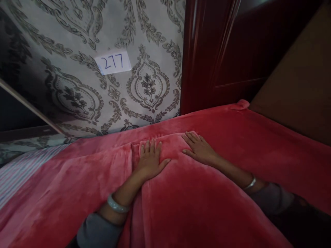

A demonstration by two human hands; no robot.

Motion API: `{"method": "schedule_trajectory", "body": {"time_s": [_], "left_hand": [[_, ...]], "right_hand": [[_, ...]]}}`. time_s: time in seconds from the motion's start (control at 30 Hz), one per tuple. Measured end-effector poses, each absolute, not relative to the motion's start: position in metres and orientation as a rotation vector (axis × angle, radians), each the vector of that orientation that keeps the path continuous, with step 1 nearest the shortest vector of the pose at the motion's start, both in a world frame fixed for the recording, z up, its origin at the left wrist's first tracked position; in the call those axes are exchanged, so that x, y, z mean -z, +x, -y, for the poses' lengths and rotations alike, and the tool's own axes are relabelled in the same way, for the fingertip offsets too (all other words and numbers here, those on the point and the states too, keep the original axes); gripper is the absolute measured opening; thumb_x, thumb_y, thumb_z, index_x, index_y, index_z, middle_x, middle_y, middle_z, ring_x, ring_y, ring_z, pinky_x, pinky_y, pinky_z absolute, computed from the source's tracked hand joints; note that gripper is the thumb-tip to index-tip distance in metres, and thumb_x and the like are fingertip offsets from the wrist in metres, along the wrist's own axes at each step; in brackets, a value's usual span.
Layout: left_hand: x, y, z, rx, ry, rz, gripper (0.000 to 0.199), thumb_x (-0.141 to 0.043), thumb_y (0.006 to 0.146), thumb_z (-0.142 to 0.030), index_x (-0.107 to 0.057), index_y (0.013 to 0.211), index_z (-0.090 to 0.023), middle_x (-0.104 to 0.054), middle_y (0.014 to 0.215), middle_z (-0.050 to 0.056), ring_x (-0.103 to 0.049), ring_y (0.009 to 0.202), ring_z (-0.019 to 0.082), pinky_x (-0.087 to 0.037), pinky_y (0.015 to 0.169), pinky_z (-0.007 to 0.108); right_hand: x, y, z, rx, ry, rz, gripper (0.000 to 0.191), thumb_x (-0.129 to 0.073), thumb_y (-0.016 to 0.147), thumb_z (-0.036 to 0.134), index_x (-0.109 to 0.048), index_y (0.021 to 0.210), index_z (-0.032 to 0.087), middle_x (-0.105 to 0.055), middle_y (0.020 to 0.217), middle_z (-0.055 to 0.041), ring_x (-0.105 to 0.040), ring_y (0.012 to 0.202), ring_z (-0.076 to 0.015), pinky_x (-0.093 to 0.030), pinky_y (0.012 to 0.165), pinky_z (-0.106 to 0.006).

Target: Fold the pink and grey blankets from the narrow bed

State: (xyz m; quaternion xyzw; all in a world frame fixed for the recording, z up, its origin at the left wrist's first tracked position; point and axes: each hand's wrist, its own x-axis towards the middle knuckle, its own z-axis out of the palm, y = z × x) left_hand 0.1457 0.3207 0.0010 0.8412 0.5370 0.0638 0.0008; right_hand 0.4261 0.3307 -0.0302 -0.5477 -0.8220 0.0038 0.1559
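Head view, looking fwd & down: a red plush blanket (pixel 181 199) lies folded in a long panel at centre, over a red plush layer (pixel 266 137) that spreads L & R; can't tell if it's all one piece; striped cloth (pixel 33 168) shows at far L. Left grip (pixel 150 163), a bare hand w/ fingers spread, rests palm down near the panel's far L corner; right grip (pixel 199 148) rests likewise near its far R corner; both are released, flat on the pile, w/ nothing pinched. Handling, judged by eye: v. soft & limp, not fragile; prob. fairly weighty for cloth, esp. where layers stack; the nap may make layers drag on each other rather than slide. Best hold is prob. the folded edges, i.e. the far edge by the fingertips & the long L edge under the left wrist, w/ all layers taken btwn thumb & fingers; holding just the top layer would likely let the rest sag or shift. Beyond the blanket: patterned wallpaper (pixel 147 86), a white card (pixel 113 62) marked 277, & a dark red wood panel (pixel 207 62).
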Motion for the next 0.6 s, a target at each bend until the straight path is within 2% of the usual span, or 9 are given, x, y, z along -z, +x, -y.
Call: {"method": "schedule_trajectory", "body": {"time_s": [0.13, 0.27, 0.43, 0.53, 0.6], "left_hand": [[-0.001, 0.147, -0.319, -0.185, 2.631, -1.679, 0.089, -0.043, 0.091, -0.073, -0.029, 0.162, -0.021, -0.024, 0.168, 0.017, -0.013, 0.157, 0.041, -0.001, 0.124, 0.065], [-0.008, 0.149, -0.319, -0.148, 2.598, -1.702, 0.091, -0.038, 0.091, -0.075, -0.030, 0.161, -0.018, -0.023, 0.168, 0.020, -0.014, 0.156, 0.042, -0.001, 0.124, 0.065], [-0.042, 0.156, -0.319, -0.036, 2.413, -1.677, 0.088, -0.048, 0.091, -0.069, -0.034, 0.159, -0.015, -0.021, 0.167, 0.024, -0.013, 0.156, 0.043, -0.009, 0.123, 0.064], [-0.058, 0.164, -0.297, -0.091, 2.372, -1.627, 0.082, -0.048, 0.093, -0.065, -0.038, 0.157, -0.013, -0.028, 0.165, 0.024, -0.017, 0.156, 0.042, -0.015, 0.124, 0.061], [-0.057, 0.170, -0.270, -0.170, 2.473, -1.556, 0.084, -0.046, 0.093, -0.068, -0.036, 0.157, -0.014, -0.029, 0.165, 0.023, -0.017, 0.156, 0.040, -0.014, 0.125, 0.059]], "right_hand": [[0.029, 0.424, -0.332, -0.044, -1.595, 2.356, 0.083, -0.028, 0.100, 0.073, -0.035, 0.160, 0.016, -0.028, 0.165, -0.0171, -0.017, 0.155, -0.0356, -0.023, 0.123, -0.058], [0.015, 0.423, -0.335, -0.153, -1.627, 2.409, 0.080, -0.032, 0.100, 0.070, -0.035, 0.161, 0.017, -0.025, 0.166, -0.0158, -0.015, 0.155, -0.0340, -0.021, 0.124, -0.056], [-0.024, 0.426, -0.311, -0.433, -1.808, 2.378, 0.079, -0.041, 0.098, 0.068, -0.037, 0.160, 0.019, -0.028, 0.165, -0.0146, -0.021, 0.153, -0.0362, -0.022, 0.123, -0.058], [-0.033, 0.424, -0.271, -0.325, -1.788, 2.303, 0.074, -0.035, 0.101, 0.065, -0.036, 0.161, 0.022, -0.030, 0.165, -0.0134, -0.023, 0.153, -0.0353, -0.021, 0.123, -0.059], [-0.030, 0.421, -0.241, -0.196, -1.693, 2.337, 0.071, -0.033, 0.102, 0.064, -0.034, 0.161, 0.024, -0.028, 0.166, -0.0122, -0.022, 0.154, -0.0343, -0.020, 0.124, -0.058]]}}
